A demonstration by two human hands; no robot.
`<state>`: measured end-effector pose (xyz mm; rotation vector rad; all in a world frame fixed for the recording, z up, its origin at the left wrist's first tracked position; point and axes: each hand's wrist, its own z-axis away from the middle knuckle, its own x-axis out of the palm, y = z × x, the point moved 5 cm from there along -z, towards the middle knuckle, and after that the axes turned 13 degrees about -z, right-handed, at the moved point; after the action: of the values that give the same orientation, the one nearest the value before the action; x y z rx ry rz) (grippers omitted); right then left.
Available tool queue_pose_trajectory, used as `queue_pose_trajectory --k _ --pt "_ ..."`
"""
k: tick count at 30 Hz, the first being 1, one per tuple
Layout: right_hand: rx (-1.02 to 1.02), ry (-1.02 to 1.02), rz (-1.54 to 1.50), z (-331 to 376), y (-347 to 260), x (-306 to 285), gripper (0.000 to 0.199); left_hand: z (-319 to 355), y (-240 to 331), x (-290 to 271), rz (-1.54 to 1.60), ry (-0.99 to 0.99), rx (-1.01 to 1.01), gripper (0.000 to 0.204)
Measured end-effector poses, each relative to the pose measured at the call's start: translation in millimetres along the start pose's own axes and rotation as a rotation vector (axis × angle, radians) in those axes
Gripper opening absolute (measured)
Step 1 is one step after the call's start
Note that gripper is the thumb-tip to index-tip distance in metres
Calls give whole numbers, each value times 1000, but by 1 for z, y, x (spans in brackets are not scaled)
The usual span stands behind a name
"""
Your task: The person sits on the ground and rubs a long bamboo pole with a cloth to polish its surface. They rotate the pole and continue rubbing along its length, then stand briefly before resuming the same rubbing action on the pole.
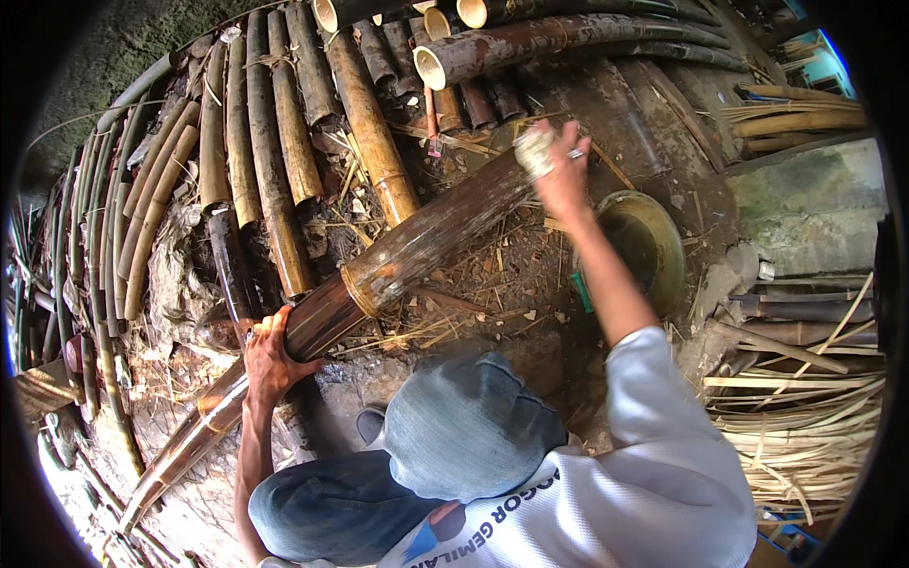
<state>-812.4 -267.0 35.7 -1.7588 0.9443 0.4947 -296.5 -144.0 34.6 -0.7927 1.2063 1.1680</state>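
Bamboo pole (445, 232): long, dark — slants beneath the left grip, its upper end just beside the right.
Basin (676, 248): on the ground, nearer the body than the right grip.
Left hand (272, 363): clasped over the pole, thumb spread wide.
Right hand (564, 178): blurred, fingers curled round 1 pale wad (535, 152).
Roll risk: the pole could twist or swing if the left clasp proves loose.
Slip risk: the wad might overshoot the pole's end — from pushing too far.

Glossy, rough-patched bamboo pole (445, 235)
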Motion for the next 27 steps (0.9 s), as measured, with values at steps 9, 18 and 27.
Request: queue_pose_trajectory --k 9,18,27 --pt "-357 -585 52 120 -211 195 49 -13 -2 -13 157 -61 43 95" --pt "-27 -154 373 -13 -52 2 35 -1 -8 11 -33 27 17 106" --pt "-366 -884 -203 147 -231 226 57 22 -11 23 -85 118 -87 108"
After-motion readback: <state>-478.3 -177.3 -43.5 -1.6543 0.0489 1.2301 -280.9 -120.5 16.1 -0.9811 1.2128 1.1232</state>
